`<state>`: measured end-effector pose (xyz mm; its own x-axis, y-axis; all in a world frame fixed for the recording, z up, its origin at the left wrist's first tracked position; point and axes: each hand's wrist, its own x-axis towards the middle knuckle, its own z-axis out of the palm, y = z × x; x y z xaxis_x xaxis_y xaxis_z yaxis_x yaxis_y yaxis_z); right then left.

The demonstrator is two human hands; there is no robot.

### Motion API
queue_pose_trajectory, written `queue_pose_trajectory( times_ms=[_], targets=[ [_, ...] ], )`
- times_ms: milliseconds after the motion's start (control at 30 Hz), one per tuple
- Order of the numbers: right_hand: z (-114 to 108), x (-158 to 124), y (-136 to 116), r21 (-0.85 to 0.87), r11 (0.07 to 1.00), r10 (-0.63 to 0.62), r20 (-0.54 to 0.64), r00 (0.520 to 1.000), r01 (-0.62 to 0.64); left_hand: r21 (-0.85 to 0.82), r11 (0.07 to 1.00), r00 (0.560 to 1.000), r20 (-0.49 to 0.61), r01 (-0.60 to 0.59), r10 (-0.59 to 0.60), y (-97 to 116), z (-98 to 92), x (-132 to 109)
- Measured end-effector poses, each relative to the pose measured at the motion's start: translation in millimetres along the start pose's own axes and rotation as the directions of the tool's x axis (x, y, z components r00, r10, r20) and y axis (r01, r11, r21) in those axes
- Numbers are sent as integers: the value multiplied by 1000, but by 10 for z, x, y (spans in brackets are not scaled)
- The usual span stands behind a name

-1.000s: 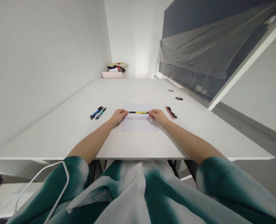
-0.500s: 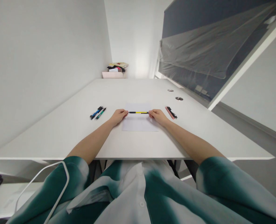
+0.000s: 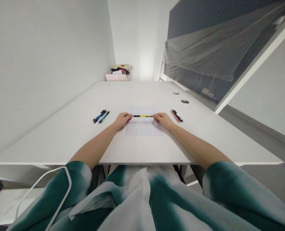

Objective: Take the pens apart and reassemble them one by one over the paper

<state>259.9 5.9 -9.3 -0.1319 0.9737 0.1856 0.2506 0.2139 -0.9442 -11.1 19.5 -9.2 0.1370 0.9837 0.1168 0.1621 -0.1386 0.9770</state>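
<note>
A yellow and black pen (image 3: 143, 116) lies level between my two hands, over a white sheet of paper (image 3: 144, 129). My left hand (image 3: 123, 120) pinches its dark tip end; my right hand (image 3: 163, 120) pinches the opposite end, where the clip shows. Fingertips cover both ends of the pen. Left of my left hand lies a group of several pens (image 3: 101, 116), with blue, black and green parts. A pink pen (image 3: 175, 116) and a black pen (image 3: 178, 116) lie side by side just right of my right hand.
The white table (image 3: 67, 138) runs back to a pale bin (image 3: 118, 77) heaped with items. Two round metal fittings (image 3: 185, 101) sit near its right edge. A dark panel under plastic film (image 3: 200, 54) leans over the right side. A white cable (image 3: 68, 181) hangs by my left sleeve.
The pen has rolled slightly between my fingers, so its clip now faces more toward me. Both hands stay where they were.
</note>
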Motion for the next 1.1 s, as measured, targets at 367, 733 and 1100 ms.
queue_pose_trajectory(
  times_ms=[367, 733, 1100],
  targets=[
    [9, 7, 11, 16, 1000, 4, 3, 1000, -4, -4, 1000, 1000, -6, -4, 4, -18, 7, 17],
    [8, 2, -4, -7, 1000, 12, 0, 1000, -12, -2, 1000, 1000, -4, 13, -13, 4, 11, 5],
    [10, 17, 26, 23, 1000, 5, -7, 1000, -5, 14, 1000, 1000, 0, 3, -3, 24, 7, -12]
  ],
)
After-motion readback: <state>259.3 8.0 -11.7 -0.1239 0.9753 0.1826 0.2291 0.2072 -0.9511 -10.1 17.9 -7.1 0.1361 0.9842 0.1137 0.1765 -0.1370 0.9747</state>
